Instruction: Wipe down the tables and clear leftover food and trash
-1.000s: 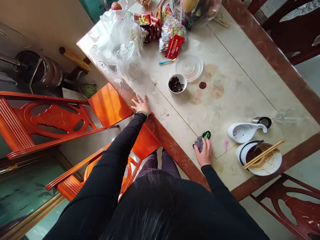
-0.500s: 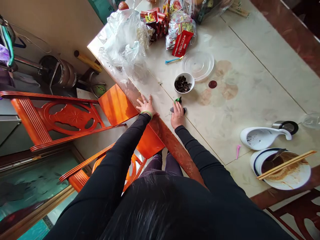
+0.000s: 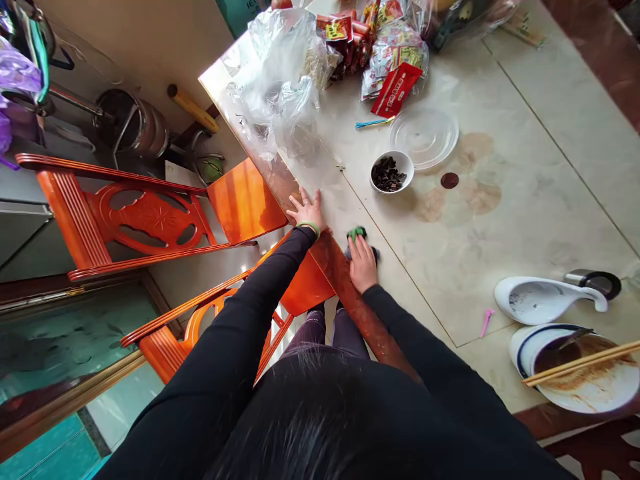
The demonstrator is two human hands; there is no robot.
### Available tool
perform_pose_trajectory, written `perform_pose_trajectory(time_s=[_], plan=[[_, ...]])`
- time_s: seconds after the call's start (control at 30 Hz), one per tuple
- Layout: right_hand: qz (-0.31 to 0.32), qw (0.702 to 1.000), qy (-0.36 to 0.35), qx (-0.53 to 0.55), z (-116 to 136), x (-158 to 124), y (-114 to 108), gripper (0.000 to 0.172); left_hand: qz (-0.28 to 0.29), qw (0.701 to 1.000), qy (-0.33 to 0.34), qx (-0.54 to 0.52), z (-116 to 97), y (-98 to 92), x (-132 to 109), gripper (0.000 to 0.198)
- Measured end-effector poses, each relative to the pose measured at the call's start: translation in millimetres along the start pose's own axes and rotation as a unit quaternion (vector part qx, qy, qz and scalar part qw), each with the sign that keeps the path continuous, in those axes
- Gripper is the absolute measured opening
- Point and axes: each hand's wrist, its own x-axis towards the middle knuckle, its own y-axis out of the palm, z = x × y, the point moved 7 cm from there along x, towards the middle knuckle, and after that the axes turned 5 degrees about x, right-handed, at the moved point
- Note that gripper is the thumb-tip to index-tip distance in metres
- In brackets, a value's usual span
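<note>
My left hand [image 3: 307, 212] lies flat with fingers spread on the table's brown edge, a ring and a pale green bangle on it. Under my right hand [image 3: 363, 264] is a crumpled green and dark grey cloth [image 3: 358, 233], pressed against the pale table top [image 3: 430, 267]. The fingers cover much of that cloth. Beyond the right hand stands a small white bowl [image 3: 409, 170] of dark, dry-looking pieces. Behind it a clear plastic lid [image 3: 425, 138] lies flat.
Clear plastic bags [image 3: 285, 87], red-wrapped snacks [image 3: 353, 40] and a red packet [image 3: 397, 90] lie at the back. To the right are a white spoon rest [image 3: 530, 300], a pink clip [image 3: 487, 322] and a dirty bowl [image 3: 590, 393] with chopsticks [image 3: 585, 363]. Orange wooden chairs [image 3: 150, 220] stand left.
My right hand has drawn the cloth away from the bowl, toward the table's near edge. The left hand keeps its place on the edge. The whole view has shifted slightly.
</note>
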Motion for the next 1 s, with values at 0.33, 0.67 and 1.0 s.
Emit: perform_pose_trajectory(time_s=[0.33, 0.67, 1.0], plan=[[-0.078, 0.996, -0.031, 0.001, -23, -41, -50, 0.065, -0.014, 1.0, 0.014, -0.006, 4, -1.6, -1, 0.144], [-0.052, 0.998, -0.022, -0.038, -33, 81, -26, 0.067, -0.056, 0.994, 0.065, -0.073, 49, 3.7, -14, 0.13], [-0.101, 0.991, 0.016, -0.081, -68, -40, -58, 0.063, -0.047, 0.996, 0.064, -0.027, 52, 49.8, -34, 0.147]])
